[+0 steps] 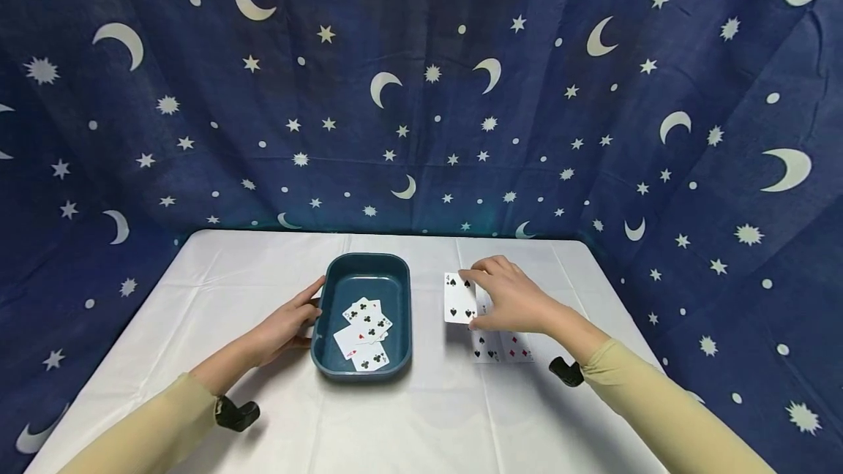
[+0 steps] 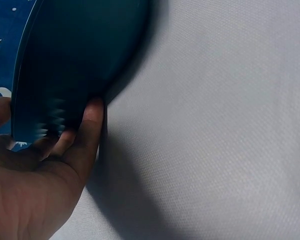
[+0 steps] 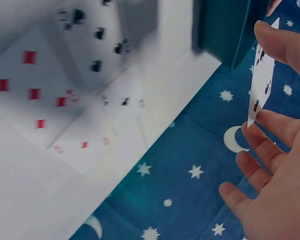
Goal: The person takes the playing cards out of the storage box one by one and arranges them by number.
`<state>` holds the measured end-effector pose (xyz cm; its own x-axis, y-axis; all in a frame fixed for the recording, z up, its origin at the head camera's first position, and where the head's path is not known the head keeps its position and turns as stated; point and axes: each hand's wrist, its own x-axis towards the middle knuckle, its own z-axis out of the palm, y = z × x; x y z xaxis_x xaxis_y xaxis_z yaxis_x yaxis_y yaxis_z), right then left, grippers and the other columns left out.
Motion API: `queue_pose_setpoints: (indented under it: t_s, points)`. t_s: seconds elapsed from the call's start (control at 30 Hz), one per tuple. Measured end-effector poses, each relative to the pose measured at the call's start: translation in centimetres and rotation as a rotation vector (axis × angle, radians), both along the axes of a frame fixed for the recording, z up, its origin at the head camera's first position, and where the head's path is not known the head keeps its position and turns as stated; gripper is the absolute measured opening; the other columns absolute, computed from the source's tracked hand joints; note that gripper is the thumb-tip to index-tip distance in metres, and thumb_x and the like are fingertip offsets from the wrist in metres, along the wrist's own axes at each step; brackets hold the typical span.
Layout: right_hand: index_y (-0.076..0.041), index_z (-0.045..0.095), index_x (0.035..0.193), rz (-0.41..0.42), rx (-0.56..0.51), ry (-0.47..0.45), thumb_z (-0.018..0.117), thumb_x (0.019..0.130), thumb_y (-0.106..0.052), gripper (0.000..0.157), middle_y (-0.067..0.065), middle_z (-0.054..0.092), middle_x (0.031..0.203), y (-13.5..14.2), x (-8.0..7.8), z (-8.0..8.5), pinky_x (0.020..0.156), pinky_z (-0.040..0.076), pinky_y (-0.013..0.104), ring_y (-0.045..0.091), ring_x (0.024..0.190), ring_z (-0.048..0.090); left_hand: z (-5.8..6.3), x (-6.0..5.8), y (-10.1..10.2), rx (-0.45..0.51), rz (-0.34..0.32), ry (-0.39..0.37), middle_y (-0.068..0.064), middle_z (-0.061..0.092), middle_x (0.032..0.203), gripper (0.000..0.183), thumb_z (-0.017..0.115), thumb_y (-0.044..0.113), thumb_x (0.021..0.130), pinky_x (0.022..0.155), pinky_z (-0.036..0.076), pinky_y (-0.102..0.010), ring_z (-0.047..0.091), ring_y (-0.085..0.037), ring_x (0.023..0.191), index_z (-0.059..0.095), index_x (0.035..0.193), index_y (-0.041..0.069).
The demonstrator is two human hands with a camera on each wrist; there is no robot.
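Pinching the four of spades in my right hand, raised right of the teal tray; my left hand, fingers loosely extended, touches its side. Looks partway: club cards in the tray, spade cards and diamond cards left on the white tablecloth.

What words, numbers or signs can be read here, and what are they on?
"4", with spade signs: on the held card in the right hand.
Club signs: on the tray cards; their corner marks are too small to read surely.
Spade and diamond signs: on the loose cards on the table; their corner marks are blurred.
No words are readable.
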<state>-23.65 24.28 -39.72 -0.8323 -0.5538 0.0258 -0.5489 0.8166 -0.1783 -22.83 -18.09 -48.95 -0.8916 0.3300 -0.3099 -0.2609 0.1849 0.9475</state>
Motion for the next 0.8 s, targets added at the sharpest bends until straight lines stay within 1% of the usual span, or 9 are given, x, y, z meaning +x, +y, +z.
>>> queue_pose_setpoints:
  t_s: [0.17, 0.37, 0.53, 0.63, 0.8]
  points:
    - [-0.016, 0.054, 0.149, -0.004, 0.002, 0.003, 0.088, 0.073, -0.046, 0.089, 0.003, 0.053, 0.138, 1.7, 1.6, -0.8, 0.108, 0.035, 0.054, 0.027, 0.132, 0.041, 0.1, 0.1, 0.0, -0.001, -0.007, 0.000, -0.026, 0.019, 0.165, 0.074, 0.041, 0.015, 0.103, 0.092, 0.053, -0.055, 0.039, -0.043, 0.140, 0.008, 0.166, 0.031]
    - [-0.014, 0.057, 0.146, 0.004, 0.025, 0.008, 0.090, 0.070, -0.045, 0.089, 0.004, 0.056, 0.133, 2.9, 3.5, -2.5, 0.104, 0.038, 0.053, 0.028, 0.127, 0.045, 0.2, 0.0, -0.1, 0.010, -0.017, 0.003, -0.026, 0.019, 0.165, 0.073, 0.041, 0.015, 0.103, 0.092, 0.053, -0.055, 0.037, -0.043, 0.142, 0.008, 0.166, 0.032]
    - [-0.011, 0.060, 0.143, 0.035, 0.039, 0.000, 0.090, 0.068, -0.044, 0.088, 0.004, 0.057, 0.130, 3.4, 4.9, -3.8, 0.103, 0.040, 0.052, 0.027, 0.125, 0.046, 0.3, 0.0, -0.2, 0.029, -0.027, 0.004, -0.025, 0.017, 0.166, 0.073, 0.040, 0.014, 0.103, 0.093, 0.052, -0.054, 0.035, -0.043, 0.143, 0.008, 0.166, 0.032]
    - [-0.009, 0.061, 0.141, 0.060, 0.042, 0.002, 0.090, 0.067, -0.043, 0.086, 0.003, 0.058, 0.128, 3.8, 5.7, -4.4, 0.101, 0.041, 0.051, 0.026, 0.123, 0.047, 0.3, 0.0, -0.2, 0.029, -0.029, 0.006, -0.026, 0.018, 0.166, 0.073, 0.040, 0.014, 0.103, 0.093, 0.052, -0.054, 0.037, -0.043, 0.142, 0.007, 0.166, 0.032]
    - [-0.010, 0.063, 0.139, 0.080, 0.061, 0.002, 0.091, 0.066, -0.043, 0.085, 0.001, 0.058, 0.126, 4.3, 6.9, -5.5, 0.099, 0.043, 0.049, 0.023, 0.122, 0.048, 0.4, 0.1, -0.2, 0.026, -0.029, 0.005, -0.026, 0.017, 0.166, 0.073, 0.040, 0.015, 0.103, 0.092, 0.053, -0.053, 0.036, -0.043, 0.142, 0.007, 0.166, 0.032]
